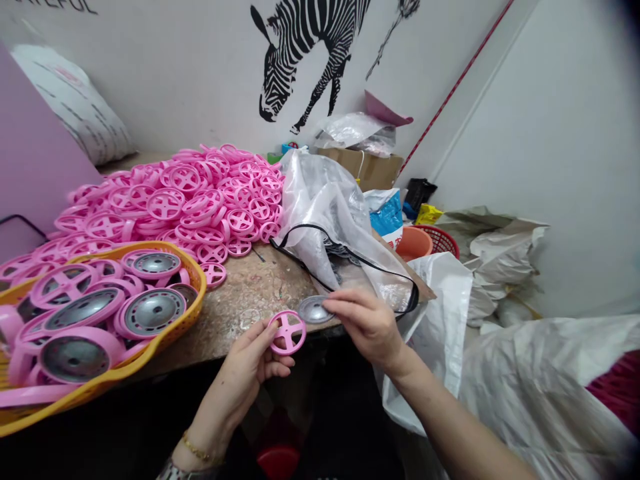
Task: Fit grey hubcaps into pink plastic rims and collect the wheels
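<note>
L hand (240, 377): grip closed on pink plastic wheel (287, 332), flat face up twd cam | R hand (367, 327): grip pinching silver metal disc (315, 310), tilted, long axis twd wheel, just beside it, above surface (260, 300) | yellow basket (197, 293) L | pink wheel heap (185, 193) behind

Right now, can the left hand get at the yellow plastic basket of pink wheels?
Probably yes: the left hand is near the yellow basket's rim, only mottled worktop between, though it holds a pink plastic wheel.
</note>
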Motion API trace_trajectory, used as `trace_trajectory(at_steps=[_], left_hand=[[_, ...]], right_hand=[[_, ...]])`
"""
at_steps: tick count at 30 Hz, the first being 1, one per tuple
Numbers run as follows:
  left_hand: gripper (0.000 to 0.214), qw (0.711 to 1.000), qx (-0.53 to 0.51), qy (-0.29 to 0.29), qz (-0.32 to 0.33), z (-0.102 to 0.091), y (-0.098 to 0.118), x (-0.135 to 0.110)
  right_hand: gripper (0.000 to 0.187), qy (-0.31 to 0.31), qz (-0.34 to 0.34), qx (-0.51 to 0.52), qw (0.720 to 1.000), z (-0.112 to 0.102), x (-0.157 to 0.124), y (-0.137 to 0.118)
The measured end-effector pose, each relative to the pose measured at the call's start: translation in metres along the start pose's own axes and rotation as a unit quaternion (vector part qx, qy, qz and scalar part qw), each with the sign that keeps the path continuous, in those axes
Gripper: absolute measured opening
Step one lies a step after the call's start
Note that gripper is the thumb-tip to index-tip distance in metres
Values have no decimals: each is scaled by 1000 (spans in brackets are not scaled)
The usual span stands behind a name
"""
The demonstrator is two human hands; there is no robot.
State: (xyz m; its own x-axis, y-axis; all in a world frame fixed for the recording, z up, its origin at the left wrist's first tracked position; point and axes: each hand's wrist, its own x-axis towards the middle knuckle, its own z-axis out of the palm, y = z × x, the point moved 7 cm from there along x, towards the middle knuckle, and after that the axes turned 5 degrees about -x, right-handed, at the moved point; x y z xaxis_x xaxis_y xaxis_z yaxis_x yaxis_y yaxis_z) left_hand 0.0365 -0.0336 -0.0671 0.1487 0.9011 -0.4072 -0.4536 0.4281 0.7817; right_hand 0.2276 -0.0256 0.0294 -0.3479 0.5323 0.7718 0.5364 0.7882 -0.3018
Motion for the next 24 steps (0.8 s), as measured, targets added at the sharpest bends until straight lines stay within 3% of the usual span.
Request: trace_trajectory(at_steps=[5, 11, 13, 15, 18, 21, 24], left_hand=[[35, 999, -14, -47, -21, 9, -3, -6], [41, 999, 11, -50, -11, 15, -3, -8], [43, 999, 35, -28, 16, 11, -2, -7], [45, 997, 64, -10, 45, 7, 0, -6], [44, 989, 115, -12, 87, 7, 4, -6], [38, 974, 176, -43, 133, 14, 8, -11], [32, 956, 232, -58, 171, 21, 11, -18]], right_hand=[[25, -3, -92, -46, 995, 17, -12, -22], [29, -25, -65, -40, 997, 34, -21, -26], [31, -39, 2, 9, 999, 37, -21, -22], [33, -59, 125, 96, 986, 42, -23, -10], [36, -100, 301, 247, 916, 57, -30, 4], [25, -132, 357, 331, 863, 68, -31, 3], [14, -112, 374, 343, 854, 68, -29, 2]])
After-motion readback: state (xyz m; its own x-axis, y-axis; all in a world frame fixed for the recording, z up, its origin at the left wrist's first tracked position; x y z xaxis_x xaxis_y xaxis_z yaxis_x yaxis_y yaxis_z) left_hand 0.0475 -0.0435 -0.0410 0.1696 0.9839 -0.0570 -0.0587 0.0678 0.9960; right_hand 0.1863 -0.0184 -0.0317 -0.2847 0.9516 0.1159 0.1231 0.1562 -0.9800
